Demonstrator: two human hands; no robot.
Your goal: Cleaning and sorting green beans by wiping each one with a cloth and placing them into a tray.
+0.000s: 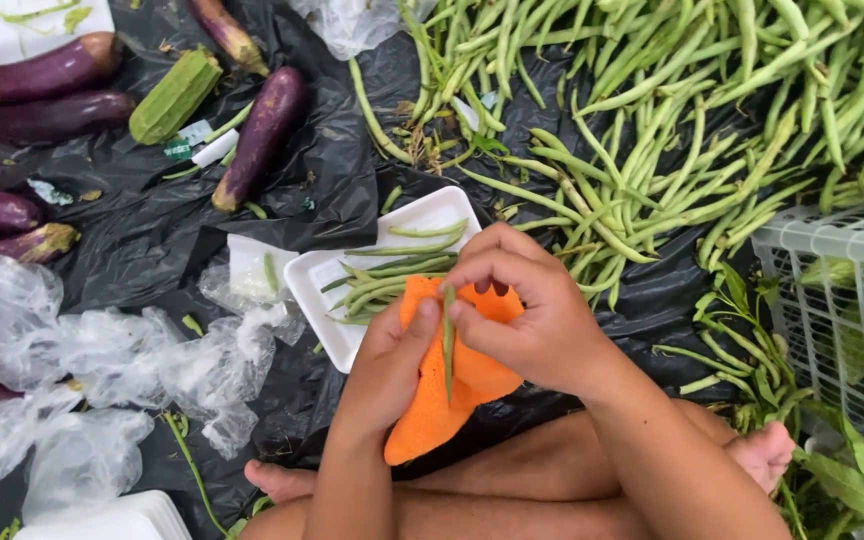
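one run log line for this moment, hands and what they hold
left hand: pinches green bean | right hand: pinches same bean | under hands: orange cloth | behind: white tray

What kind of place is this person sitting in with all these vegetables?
Probably a market stall or produce-sorting spot on the ground: loose long green beans and purple eggplants lie on black plastic sheeting, and a white foam tray holds sorted beans.
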